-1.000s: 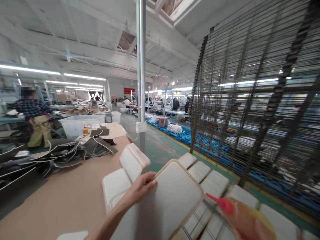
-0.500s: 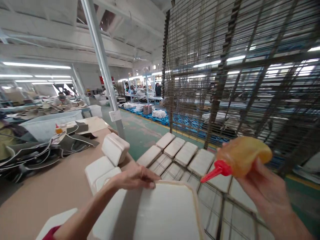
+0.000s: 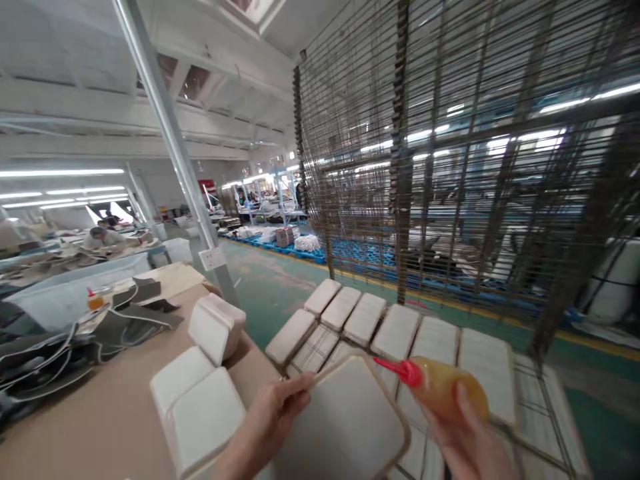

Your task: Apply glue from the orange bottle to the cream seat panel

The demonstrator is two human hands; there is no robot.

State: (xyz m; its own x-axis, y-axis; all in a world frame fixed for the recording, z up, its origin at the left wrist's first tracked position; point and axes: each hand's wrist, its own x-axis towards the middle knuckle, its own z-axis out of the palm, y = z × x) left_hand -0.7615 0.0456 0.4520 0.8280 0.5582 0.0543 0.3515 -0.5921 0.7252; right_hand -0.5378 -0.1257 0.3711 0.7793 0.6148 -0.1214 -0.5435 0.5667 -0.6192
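Observation:
My left hand is closed on the near left edge of a white padded panel with a tan rim, holding it tilted above the brown table. My right hand grips an amber squeeze bottle with a red nozzle that points left toward the panel's upper right edge. Beyond the panel a wire rack shelf carries several white panels laid in rows.
More white panels lie stacked on the table, some leaning. Dark leather pieces are piled at the left by a small orange bottle. A tall wire drying rack fills the right. A steel post stands behind. People work far left.
My view swung right and dipped. My right hand dropped from chest height to beside the panel, with the nozzle now close to its edge. My left hand kept its hold on the panel.

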